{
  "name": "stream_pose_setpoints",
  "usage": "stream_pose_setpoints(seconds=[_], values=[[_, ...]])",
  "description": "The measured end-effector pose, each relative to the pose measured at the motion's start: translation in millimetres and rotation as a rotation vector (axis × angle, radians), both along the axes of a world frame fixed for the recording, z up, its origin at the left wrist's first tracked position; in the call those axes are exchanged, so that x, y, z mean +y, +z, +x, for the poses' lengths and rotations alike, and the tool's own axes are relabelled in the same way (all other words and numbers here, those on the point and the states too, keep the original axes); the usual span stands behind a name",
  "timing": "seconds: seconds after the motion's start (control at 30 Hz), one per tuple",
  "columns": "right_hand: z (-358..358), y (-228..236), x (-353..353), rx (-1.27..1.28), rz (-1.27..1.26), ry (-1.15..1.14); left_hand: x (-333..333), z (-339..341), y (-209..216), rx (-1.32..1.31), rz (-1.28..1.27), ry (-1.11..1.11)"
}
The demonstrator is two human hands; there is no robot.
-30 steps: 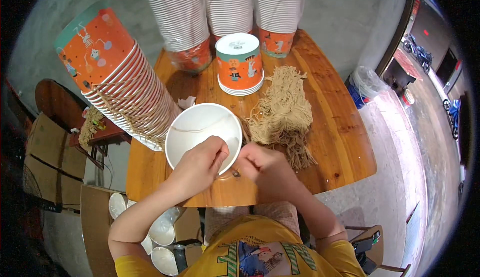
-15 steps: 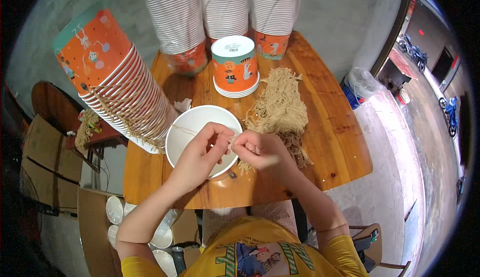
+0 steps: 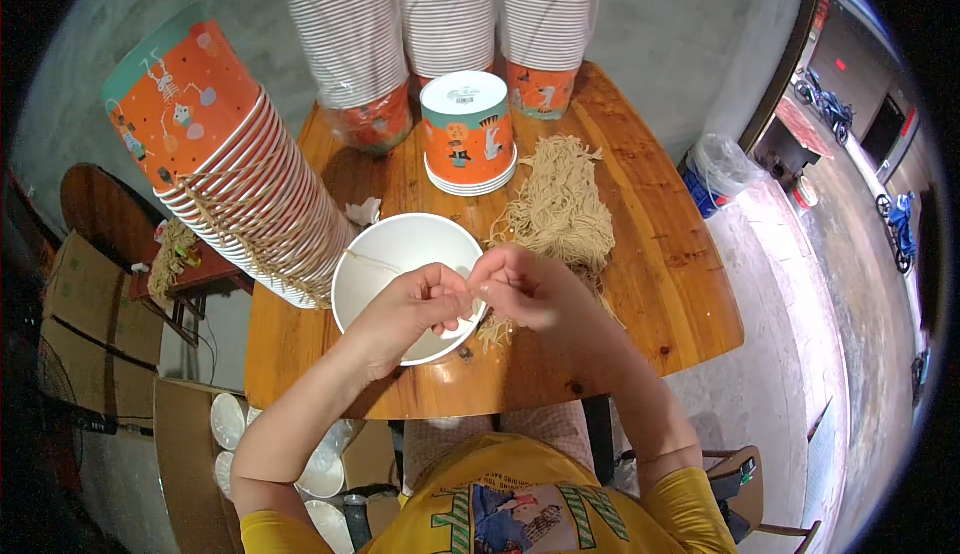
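A white paper bucket (image 3: 405, 236) stands open side up on the table in front of me, and both hands work over its right part. My left hand (image 3: 412, 314) pinches a thin tan string (image 3: 374, 261), whose loose length trails left across the bucket's mouth. Fingertip to fingertip with it, my right hand (image 3: 525, 289) is closed in a pinch on the string too; the bit between the fingers is mostly hidden. Just beyond my right hand lies a thick bundle of tan strings (image 3: 560, 204).
A tall leaning stack of orange buckets (image 3: 215, 114) with strings hanging over it stands at left. An upturned orange bucket (image 3: 468, 139) sits behind, before three wrapped bucket stacks (image 3: 445, 19). A paper scrap (image 3: 364, 212) lies on the wooden table (image 3: 680, 294). A carton (image 3: 190, 454) holds white buckets below left.
My right hand has shifted slightly up and to the right, and its fingers have turned. My left hand has moved a little right and down, still pinching the string.
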State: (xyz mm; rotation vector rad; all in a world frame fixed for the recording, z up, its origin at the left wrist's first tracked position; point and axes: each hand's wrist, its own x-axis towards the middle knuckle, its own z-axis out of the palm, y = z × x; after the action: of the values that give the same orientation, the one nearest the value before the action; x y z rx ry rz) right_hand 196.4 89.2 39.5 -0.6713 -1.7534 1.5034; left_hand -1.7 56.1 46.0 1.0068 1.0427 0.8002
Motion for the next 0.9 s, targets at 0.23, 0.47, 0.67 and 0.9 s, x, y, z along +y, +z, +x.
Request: stream_pose_setpoints(seconds=[0.23,0.47,0.67,0.9], values=[[-7,36,9,-0.005,-0.152,0.179,-4,8,5,0.171,0.082,-0.028],[-7,-4,30,-0.197,0.237,-0.064,-5,12,6,0.144,0.121,-0.059],[4,-20,0,-0.064,0.39,-0.306,0,3,2,0.137,0.066,-0.059],[2,-26,-15,-0.251,0.894,-0.501,1,7,8,0.142,0.065,-0.078]])
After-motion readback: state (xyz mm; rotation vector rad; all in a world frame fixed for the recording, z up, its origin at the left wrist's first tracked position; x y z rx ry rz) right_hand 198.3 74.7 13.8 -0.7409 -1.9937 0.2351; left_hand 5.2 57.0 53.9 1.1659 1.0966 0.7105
